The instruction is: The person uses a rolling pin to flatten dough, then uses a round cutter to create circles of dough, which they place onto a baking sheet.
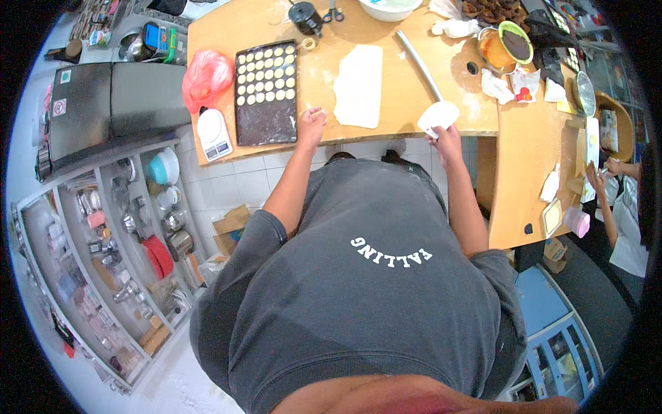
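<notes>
In my right hand (447, 141) is a white, rounded dough scraper (439, 117), held at the table's front edge. My left hand (312, 127) hovers between the baking tray and the dough, fingers curled in; whatever they may hold is too small to make out. A pale, flat sheet of dough (360, 86) with a ragged left edge lies between my hands. The dark baking tray (265, 124) carries rows of small round dough pieces (265, 72) on its far part. A metal rolling pin (418, 63) rests slanted beyond the scraper.
A white scale (214, 135) and a red plastic bag (208, 76) sit left of the tray. Scissors (334, 12) and a white bowl (390, 8) are at the back. More bowls (495, 52) stand far right. A co-worker's hands (607, 176) show at the right edge.
</notes>
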The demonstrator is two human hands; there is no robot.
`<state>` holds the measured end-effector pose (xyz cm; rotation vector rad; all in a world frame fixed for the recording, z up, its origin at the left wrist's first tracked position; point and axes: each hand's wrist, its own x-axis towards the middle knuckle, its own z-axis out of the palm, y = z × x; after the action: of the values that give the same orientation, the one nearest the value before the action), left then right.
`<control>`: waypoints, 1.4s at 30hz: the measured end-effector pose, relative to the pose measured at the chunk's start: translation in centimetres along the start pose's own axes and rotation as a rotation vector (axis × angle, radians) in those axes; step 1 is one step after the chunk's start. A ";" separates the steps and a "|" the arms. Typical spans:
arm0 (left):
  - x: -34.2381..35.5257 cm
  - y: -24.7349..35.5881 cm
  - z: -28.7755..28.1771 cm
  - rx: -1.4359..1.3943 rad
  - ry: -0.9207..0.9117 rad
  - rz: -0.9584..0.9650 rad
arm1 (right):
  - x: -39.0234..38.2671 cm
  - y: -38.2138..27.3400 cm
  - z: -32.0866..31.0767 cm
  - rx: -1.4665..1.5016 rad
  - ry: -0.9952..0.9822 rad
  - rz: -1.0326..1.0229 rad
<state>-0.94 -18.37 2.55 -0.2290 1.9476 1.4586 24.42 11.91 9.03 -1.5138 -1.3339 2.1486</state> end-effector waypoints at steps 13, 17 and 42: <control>-1.7 5.7 -10.9 0.308 -0.148 0.270 | -3.2 4.8 18.4 0.084 0.093 -0.013; 0.1 4.9 -10.2 0.408 -0.209 0.357 | -3.3 6.1 19.8 0.140 0.056 -0.060; 14.2 13.1 2.4 1.425 -0.459 0.793 | 10.5 -4.5 27.9 -1.046 0.185 -0.355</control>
<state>-17.41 -8.02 3.74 1.4629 2.2231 0.1013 -4.96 5.34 7.51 -1.4828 -2.5896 1.0430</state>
